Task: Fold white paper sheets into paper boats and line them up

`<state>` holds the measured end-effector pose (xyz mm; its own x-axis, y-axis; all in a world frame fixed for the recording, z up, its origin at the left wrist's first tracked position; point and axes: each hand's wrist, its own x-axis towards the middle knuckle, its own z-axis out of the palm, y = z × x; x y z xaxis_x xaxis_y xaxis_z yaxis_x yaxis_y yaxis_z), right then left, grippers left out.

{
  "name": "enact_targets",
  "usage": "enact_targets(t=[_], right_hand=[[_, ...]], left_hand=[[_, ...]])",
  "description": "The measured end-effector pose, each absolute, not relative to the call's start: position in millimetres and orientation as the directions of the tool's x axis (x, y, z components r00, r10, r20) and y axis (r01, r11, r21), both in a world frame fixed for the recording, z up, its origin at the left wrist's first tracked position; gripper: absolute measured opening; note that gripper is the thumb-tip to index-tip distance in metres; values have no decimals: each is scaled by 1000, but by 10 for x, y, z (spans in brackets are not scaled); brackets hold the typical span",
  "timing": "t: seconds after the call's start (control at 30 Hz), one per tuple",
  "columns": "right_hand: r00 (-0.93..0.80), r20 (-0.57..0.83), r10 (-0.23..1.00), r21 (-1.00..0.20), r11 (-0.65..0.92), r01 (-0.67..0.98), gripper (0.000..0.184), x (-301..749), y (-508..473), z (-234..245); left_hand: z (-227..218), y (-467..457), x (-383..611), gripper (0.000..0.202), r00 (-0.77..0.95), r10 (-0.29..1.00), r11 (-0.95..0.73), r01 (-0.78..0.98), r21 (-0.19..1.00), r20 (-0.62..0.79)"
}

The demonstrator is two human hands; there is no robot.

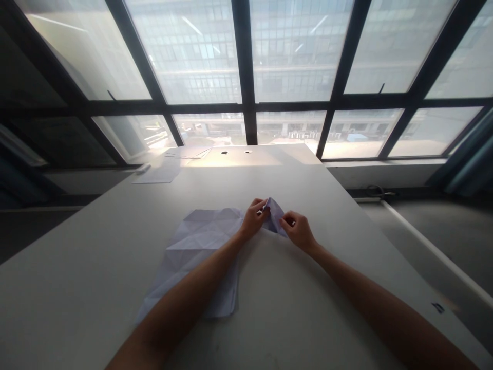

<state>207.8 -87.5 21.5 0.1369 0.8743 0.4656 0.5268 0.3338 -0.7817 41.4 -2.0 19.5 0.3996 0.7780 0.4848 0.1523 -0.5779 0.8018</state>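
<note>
A small folded piece of pale lilac paper (pixel 274 216) stands up from the white table (pixel 115 288) between my two hands. My left hand (pixel 253 218) pinches its upper left edge with closed fingers. My right hand (pixel 297 229) pinches its lower right side. Just to the left lies a large creased sheet of the same pale paper (pixel 200 241), spread flat on the table, with my left forearm across its lower part.
At the table's far end lie loose sheets (pixel 157 176) and thin paper pieces (pixel 188 153), near two round holes (pixel 224 152) in the tabletop. Tall windows with dark frames (pixel 246 72) rise behind. The floor drops away right of the table edge.
</note>
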Motion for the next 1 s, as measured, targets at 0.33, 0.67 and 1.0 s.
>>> enact_targets(t=[0.33,0.67,1.0], right_hand=[[-15,280,960,-626,195,755,16,2272,-863,257],[156,587,794,-696,397,599,21,2173,-899,236],[36,681,731,-524,452,722,17,2111,-993,272]], left_hand=[[139,25,418,39,317,781,-601,150,785,538],[96,139,408,28,218,808,-587,204,784,548],[100,112,427,21,187,828,-561,247,790,529]])
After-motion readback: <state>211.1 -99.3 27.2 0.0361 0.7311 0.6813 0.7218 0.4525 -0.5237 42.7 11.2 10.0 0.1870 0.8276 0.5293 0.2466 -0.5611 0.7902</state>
